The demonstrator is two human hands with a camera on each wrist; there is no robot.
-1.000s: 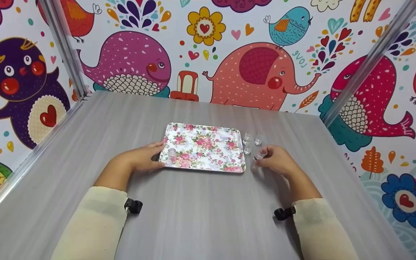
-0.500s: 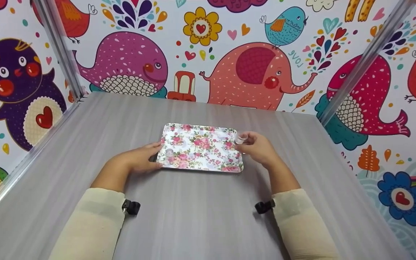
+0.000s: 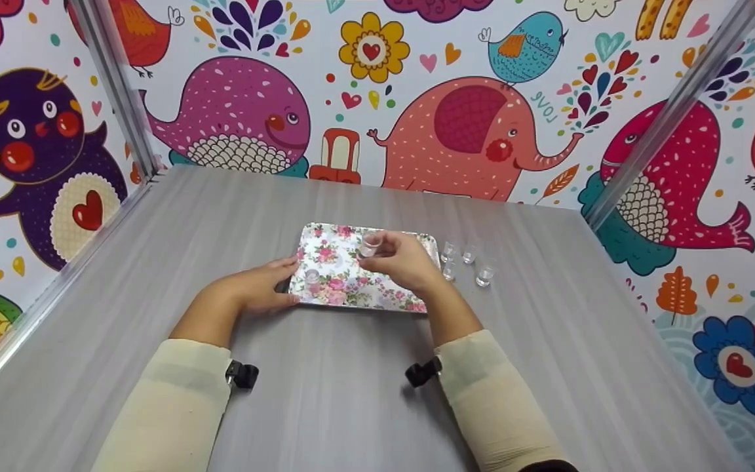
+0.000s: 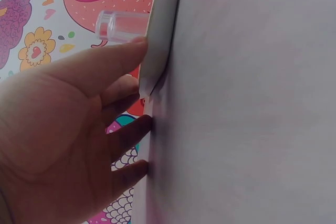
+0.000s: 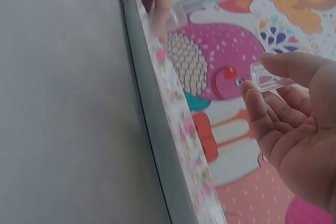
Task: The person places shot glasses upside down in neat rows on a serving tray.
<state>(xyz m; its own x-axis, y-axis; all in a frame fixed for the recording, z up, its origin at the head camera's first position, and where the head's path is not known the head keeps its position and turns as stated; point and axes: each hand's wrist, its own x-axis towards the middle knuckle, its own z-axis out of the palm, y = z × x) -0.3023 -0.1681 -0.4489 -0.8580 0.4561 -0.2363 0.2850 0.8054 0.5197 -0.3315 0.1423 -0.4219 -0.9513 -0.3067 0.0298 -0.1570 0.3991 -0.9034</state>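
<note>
My right hand (image 3: pixel 407 261) pinches a small clear shot glass (image 3: pixel 370 244) between thumb and fingers, over the floral tray (image 3: pixel 390 283). In the right wrist view the shot glass (image 5: pixel 264 77) lies sideways across that view, held by its side. My left hand (image 3: pixel 258 286) rests at the tray's left edge, with thumb and index fingertip touching the rim. The left wrist view shows the other fingertips beside the tray, loosely bent. Another clear glass (image 3: pixel 312 278) stands on the tray near its front left corner.
Several more clear glasses (image 3: pixel 484 275) stand on the grey table (image 3: pixel 345 380) right of the tray. A wall printed with cartoon animals (image 3: pixel 463 144) rises behind the table, and metal posts (image 3: pixel 118 92) run up at both sides.
My right hand has carried the shot glass from the table right of the tray, leftward over the tray's right edge to above its middle. My left hand stays at the tray's left edge.
</note>
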